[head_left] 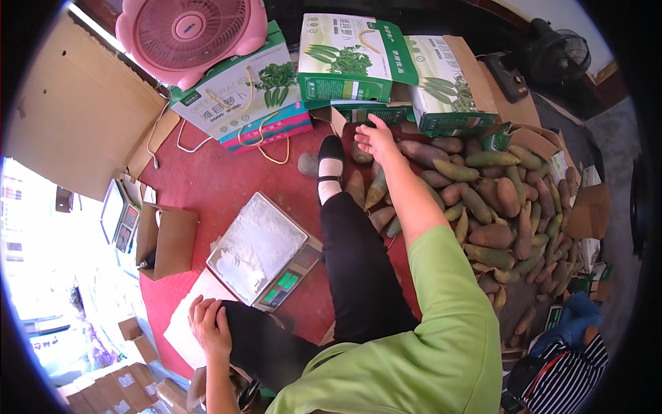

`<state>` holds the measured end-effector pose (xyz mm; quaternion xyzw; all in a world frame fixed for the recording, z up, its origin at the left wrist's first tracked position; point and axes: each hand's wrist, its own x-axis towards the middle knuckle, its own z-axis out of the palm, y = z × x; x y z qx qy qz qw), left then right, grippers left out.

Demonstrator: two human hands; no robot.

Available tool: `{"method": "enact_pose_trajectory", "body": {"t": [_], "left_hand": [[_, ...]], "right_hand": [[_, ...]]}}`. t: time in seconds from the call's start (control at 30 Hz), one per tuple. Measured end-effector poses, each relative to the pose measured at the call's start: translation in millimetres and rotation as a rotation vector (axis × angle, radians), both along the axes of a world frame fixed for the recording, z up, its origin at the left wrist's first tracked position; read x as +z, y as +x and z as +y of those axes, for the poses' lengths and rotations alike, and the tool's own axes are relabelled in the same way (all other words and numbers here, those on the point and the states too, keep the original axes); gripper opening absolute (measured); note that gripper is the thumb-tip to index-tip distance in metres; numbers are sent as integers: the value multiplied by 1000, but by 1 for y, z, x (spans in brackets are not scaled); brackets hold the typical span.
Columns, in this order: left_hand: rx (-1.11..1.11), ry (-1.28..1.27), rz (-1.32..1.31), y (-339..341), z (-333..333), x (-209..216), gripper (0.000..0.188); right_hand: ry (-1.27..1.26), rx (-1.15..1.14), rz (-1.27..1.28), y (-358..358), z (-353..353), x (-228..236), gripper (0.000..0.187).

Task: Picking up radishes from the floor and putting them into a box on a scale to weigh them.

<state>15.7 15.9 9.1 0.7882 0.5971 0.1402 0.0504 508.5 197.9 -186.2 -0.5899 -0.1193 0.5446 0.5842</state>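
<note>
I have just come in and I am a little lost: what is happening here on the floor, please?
A person in a green shirt sits on the red floor and stretches the right hand out to the near edge of a big pile of roots, beside an open green box. That hand is open and holds nothing yet. The left hand rests on the knee, next to a scale with a white tray. More printed boxes and a pink fan stand behind.

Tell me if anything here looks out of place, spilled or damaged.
The vegetables lie in a loose heap straight on the floor, spreading to the right hand. The scale has a crumpled white cover on its pan. The left hand rests on the knee. Nothing looks spilled or broken.
</note>
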Motion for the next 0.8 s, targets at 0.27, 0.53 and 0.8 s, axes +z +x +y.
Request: {"method": "enact_pose_trajectory", "body": {"t": [0.27,0.53,0.8], "left_hand": [[27,-51,48,-3,8,2,13],[45,-101,74,-4,12,2,13],[23,-61,45,-5,11,3,12]], "right_hand": [[131,-248,240,13,60,-16,75],[144,-395,374,19,87,-24,62],[303,-389,454,32,95,14,19]]}}
